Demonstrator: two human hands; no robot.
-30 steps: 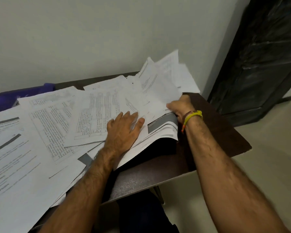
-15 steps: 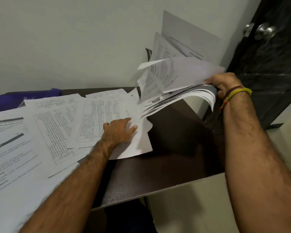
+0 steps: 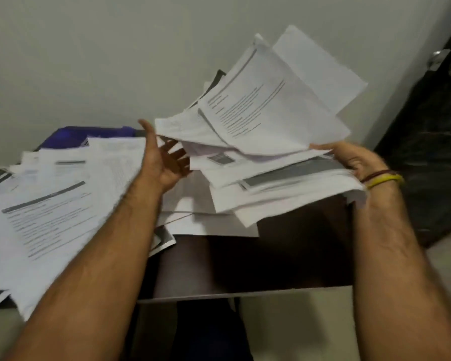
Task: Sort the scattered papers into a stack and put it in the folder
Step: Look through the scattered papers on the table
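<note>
Now the right hand (image 3: 359, 162) is gripping a thick, messy bunch of white printed papers (image 3: 271, 142) by its right edge, thumb on top and fingers (image 3: 349, 166) curled under. The bunch is hanging in the air above the dark brown counter (image 3: 271, 261), with its top sheets fanning up toward the pale wall (image 3: 115, 61). The left hand (image 3: 162, 157) is reaching up at the bunch's left edge with its fingers (image 3: 175, 152) spread wide, holding nothing. More white printed sheets (image 3: 57, 204) are lying scattered on the counter to the left, and a purple flat folder (image 3: 94, 134) is peeking out behind them.
</note>
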